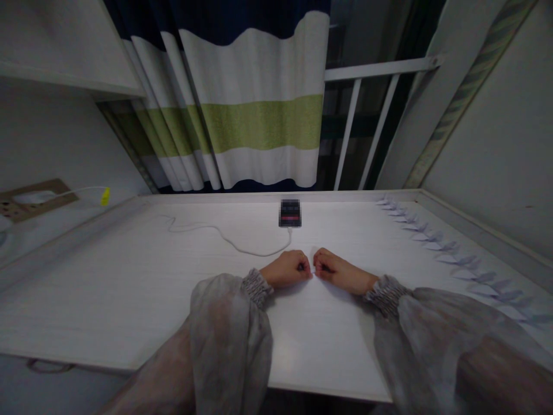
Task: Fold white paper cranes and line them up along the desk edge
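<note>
My left hand [287, 270] and my right hand [341, 273] meet fingertip to fingertip above the white desk [173, 300]. Both are closed in a pinch. Between them shows a sliver of a small white piece of paper [313, 271], with each hand gripping one side. The fingers hide most of it, so its shape cannot be made out. Along the desk's right side runs a row of several folded white paper figures [447, 251] with pointed ends and raised wings, like paper cranes.
A phone-like device [290, 213] with a pixelated screen stands at the desk's back edge. Its white cable [235, 245] curves away left. A socket panel [37, 199] with a plug is on the left. Behind hang striped curtains [259, 124] beside a white window rail [380, 70].
</note>
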